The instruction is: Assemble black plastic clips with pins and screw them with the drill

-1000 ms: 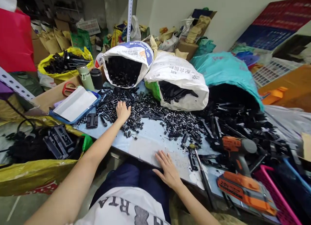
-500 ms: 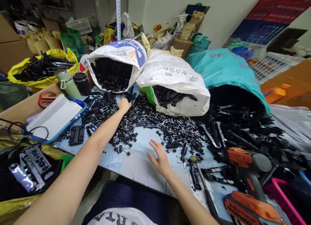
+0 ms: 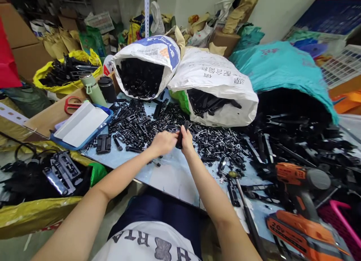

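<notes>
My right hand (image 3: 186, 140) grips a long black part (image 3: 182, 135) upright above the near edge of the pile. Close beside it on the left, my left hand (image 3: 166, 142) has its fingers curled together against the part; whether it holds a small piece of its own is too small to make out. Under and behind both hands lie heaped black plastic pieces (image 3: 132, 120) and many pins with black heads (image 3: 222, 144) on the pale blue table (image 3: 169, 174).
Open sacks of black parts, one white and blue (image 3: 158, 47), one white (image 3: 214, 73) and one teal (image 3: 284, 69), line the back. A hammer (image 3: 246, 212) and an orange drill (image 3: 299, 223) lie at right. At left are a blue tray (image 3: 84, 142), red scissors (image 3: 72, 104) and a green bottle (image 3: 94, 90).
My left hand has come back from the pile near the sacks towards the right hand. My right hand has risen from over the table and closed on the black part. The view has shifted.
</notes>
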{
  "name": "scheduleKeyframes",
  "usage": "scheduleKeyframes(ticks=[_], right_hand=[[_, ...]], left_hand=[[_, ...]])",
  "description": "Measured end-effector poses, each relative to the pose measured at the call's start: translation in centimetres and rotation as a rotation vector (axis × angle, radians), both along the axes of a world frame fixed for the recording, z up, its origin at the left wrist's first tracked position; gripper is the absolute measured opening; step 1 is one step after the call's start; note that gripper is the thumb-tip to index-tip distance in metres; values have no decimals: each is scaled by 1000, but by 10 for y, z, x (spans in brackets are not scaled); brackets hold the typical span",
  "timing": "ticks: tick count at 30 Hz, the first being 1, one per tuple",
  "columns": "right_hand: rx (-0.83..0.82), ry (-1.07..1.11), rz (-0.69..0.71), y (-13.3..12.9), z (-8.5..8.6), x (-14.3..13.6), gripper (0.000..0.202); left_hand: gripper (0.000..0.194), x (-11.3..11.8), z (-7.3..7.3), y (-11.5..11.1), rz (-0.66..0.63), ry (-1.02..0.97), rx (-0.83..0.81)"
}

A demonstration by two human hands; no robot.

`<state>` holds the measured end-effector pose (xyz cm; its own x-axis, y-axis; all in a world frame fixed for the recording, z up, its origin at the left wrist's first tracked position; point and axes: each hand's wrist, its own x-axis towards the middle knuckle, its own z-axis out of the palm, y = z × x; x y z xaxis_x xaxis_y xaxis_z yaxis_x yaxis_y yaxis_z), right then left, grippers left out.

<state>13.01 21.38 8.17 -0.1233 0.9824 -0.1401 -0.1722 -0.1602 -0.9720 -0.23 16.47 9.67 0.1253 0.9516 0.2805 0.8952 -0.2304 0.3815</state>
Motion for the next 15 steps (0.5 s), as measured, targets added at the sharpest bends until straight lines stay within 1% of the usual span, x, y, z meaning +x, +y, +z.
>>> scheduleKeyframes(ticks=[1,3,4,5,6,7,8,9,10,11,12,13,14,15], right_hand=[[-43,-4,17,-4,0,6,49],[-122,-12,89,-15,0,21,49],[-159,-8,128,-22,0,29,49],[-190,-1,161,-30,1,36,50],[-209,7,188,-37,1,42,51],[-209,7,208,-44,2,47,51],[-184,-10,218,-50,3,52,50],[-132,-53,218,-57,4,57,49],[-58,-119,210,-64,5,62,48],[28,-199,196,-71,6,67,47],[110,-275,184,-78,7,72,45],[175,-325,185,-86,8,78,44],[219,-330,191,-94,9,84,42],[241,-291,195,-101,9,90,41]], left_hand=[[33,-18,2,1,139,4,-12],[35,-66,6,12,522,70,-72],[37,-91,8,19,686,114,-117],[37,-115,9,27,788,137,-182],[34,-134,10,33,815,137,-276],[31,-148,10,37,814,136,-305],[30,-157,12,39,816,142,-324],[30,-161,14,38,812,140,-308],[31,-159,17,35,813,133,-249],[33,-153,20,28,806,113,-161],[35,-142,24,20,784,76,-53],[37,-127,27,9,733,21,56],[38,-108,28,-4,646,-44,145],[37,-87,26,-18,538,-116,186]])
